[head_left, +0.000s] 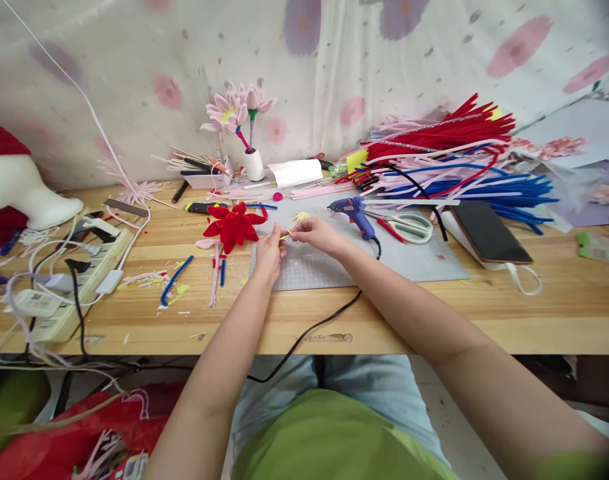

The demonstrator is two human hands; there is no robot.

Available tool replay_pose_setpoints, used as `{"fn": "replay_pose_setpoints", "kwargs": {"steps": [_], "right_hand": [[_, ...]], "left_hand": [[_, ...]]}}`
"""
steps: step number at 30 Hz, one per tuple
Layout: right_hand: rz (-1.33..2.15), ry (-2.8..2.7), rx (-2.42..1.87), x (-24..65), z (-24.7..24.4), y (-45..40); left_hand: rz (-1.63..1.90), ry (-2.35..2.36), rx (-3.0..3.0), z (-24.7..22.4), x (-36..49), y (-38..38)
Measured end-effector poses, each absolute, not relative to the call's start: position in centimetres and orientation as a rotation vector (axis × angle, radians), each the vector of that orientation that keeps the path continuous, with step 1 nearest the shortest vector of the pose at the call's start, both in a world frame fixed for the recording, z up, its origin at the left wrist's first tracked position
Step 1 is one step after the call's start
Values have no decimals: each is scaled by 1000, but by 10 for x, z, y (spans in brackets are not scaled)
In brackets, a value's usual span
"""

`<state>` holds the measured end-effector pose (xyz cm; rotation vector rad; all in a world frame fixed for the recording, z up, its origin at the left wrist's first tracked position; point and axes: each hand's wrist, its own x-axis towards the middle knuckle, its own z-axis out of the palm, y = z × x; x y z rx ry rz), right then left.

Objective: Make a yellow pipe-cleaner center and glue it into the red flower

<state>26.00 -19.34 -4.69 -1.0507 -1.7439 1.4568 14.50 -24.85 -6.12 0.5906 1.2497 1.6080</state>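
Pinched between the closed fingertips of the left hand (pixel 268 259) and right hand (pixel 315 235), the small yellow piece (pixel 285 235) looks unfinished, while the red flower (pixel 233 227), left of the fingers, seems fully petalled, its centre showing no yellow.

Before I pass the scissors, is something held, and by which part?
Yes: a small yellow piece, between the fingers of both hands; which part is gripped, I cannot tell.

A craft workspace, with glue gun (pixel 355 215), cutting mat (pixel 324 270) and pipe cleaners (pixel 449 160).
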Motion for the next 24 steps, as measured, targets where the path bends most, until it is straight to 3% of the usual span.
{"fn": "replay_pose_setpoints", "kwargs": {"steps": [16, 24], "right_hand": [[1469, -1757, -1113, 321, -50, -179], [1680, -1834, -954, 358, -54, -172]], "left_hand": [[1636, 1394, 574, -65, 135, -242], [1491, 1478, 825, -54, 126, -234]]}}
